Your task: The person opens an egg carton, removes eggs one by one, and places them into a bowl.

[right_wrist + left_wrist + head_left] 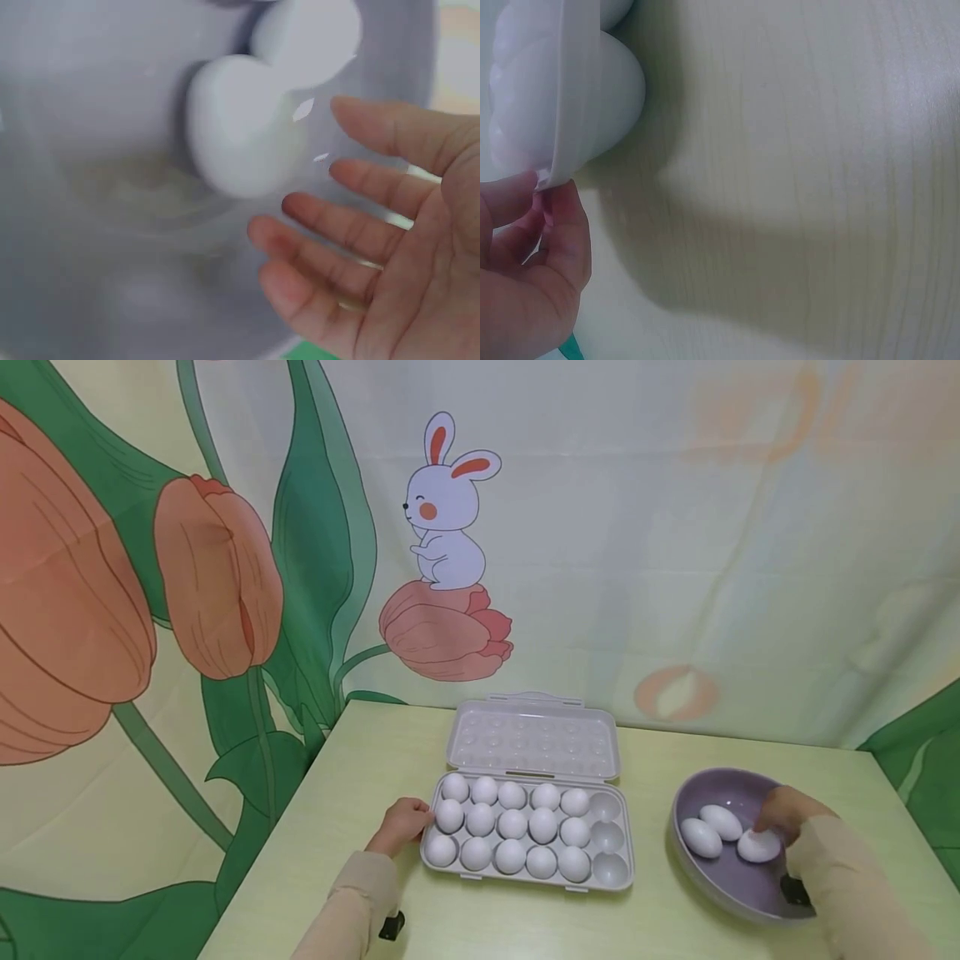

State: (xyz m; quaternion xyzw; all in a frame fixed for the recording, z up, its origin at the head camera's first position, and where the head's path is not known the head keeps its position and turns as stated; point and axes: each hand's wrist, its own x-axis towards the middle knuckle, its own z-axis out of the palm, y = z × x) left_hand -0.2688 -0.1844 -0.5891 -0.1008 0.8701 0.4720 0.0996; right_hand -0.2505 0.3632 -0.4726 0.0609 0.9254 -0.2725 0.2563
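Printed backdrop (pixel 585 568): behind the worktop; orange tulips, green leaves, white rabbit (pixel 450 552) sitting on a tulip.
Worktop (pixel 345 768): pale, wood-grained; carries tray on the left, bowl on the right.
Egg tray (pixel 606 837): light grey, six columns by three rows, middle of worktop.
Tray lid (pixel 532 739): swung back, lying open behind the tray, dimpled side up.
Bowl (pixel 735 885): purple-grey, right of the tray, well apart from it.
Right hand (pixel 793 810): inside the bowl, palm side toward the wrist cam. Grip apart, thumb and fingers spread just beside an egg; can't tell whether it touches.
Left hand (pixel 401 825): at the tray's left end. Grip clamped on the rim, thumb against fingers.
Tray eggs (pixel 512 825): 15, white, filling the five left columns.
Bowl eggs (pixel 722 822): three, white, lying close together; right hand partly covers one in head view.
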